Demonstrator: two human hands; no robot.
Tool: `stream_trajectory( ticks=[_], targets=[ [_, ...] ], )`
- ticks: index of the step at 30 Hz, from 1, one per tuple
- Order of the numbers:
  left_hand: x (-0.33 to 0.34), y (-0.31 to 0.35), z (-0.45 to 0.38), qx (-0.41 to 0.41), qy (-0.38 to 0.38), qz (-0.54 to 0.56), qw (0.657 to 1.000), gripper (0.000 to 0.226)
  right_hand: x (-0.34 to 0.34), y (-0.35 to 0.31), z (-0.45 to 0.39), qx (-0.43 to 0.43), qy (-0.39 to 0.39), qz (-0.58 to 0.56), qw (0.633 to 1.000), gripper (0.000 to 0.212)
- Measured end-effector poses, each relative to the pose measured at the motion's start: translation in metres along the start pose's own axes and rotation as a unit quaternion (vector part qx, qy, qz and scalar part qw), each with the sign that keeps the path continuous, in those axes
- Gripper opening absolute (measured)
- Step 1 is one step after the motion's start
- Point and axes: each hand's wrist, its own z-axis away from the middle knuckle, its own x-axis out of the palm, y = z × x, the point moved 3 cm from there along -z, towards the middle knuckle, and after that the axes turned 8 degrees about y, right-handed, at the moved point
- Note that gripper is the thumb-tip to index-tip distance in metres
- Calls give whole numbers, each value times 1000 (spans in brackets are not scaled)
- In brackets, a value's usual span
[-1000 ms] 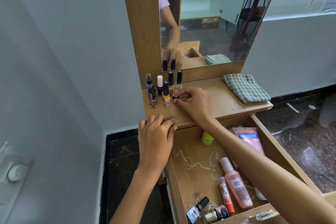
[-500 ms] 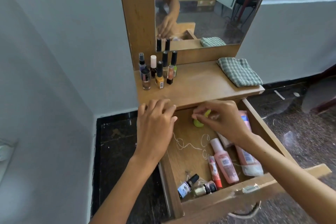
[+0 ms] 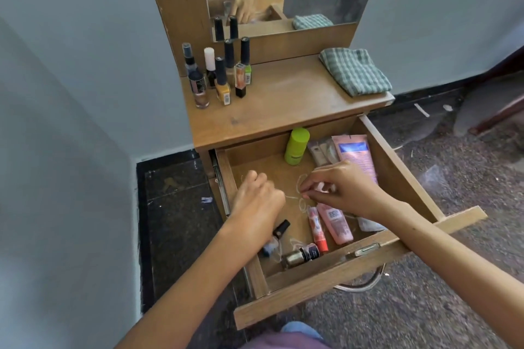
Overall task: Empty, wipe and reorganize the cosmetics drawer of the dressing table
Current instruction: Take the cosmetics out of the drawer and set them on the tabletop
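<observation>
Drawer [image 3: 411,178]: pulled out, 6 o'clock of the tabletop [image 3: 283,105].
Left hand [image 3: 255,201]: inside at 9 o'clock, fingers curled; cannot tell what they hold.
Right hand [image 3: 340,187]: 3 o'clock, fingertips pinched together over pale thread [image 3: 300,204].
Green bottle [image 3: 295,146]: upright, 12 o'clock.
Polish bottles [image 3: 221,76]: tabletop, 10 o'clock.

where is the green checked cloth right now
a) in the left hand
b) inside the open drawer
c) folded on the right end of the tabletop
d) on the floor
c: the checked cloth lies folded on the right end of the tabletop, above the open drawer.
</observation>
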Motion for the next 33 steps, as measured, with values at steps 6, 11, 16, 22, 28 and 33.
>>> stream_trajectory(
  ticks=[6, 11, 16, 22, 28, 33],
  targets=[
    [6, -18, -8, -53, 11, 12, 998, 38, 0, -1, 2, -4, -5, -10, 1000, 8],
    [12, -15, -11, -73, -23, -13, 997, 25, 3, -1, 1, -9, -23, -10, 1000, 8],
    [3, -16, -13, -100, 46, 49, 993, 19, 2, -3, 1, -26, -31, -16, 999, 8],
    [-34, -52, 5, -164, 406, 283, 854, 34, 10, -13, 1, -39, -176, -21, 983, 9],
    [-39, -101, 10, -228, 488, 328, 776, 30, 34, -36, -5, -88, -306, 46, 947, 19],
    [-35, -108, 7, -237, 494, 346, 762, 28, 35, -30, -18, -75, -286, 108, 949, 21]
  ],
)
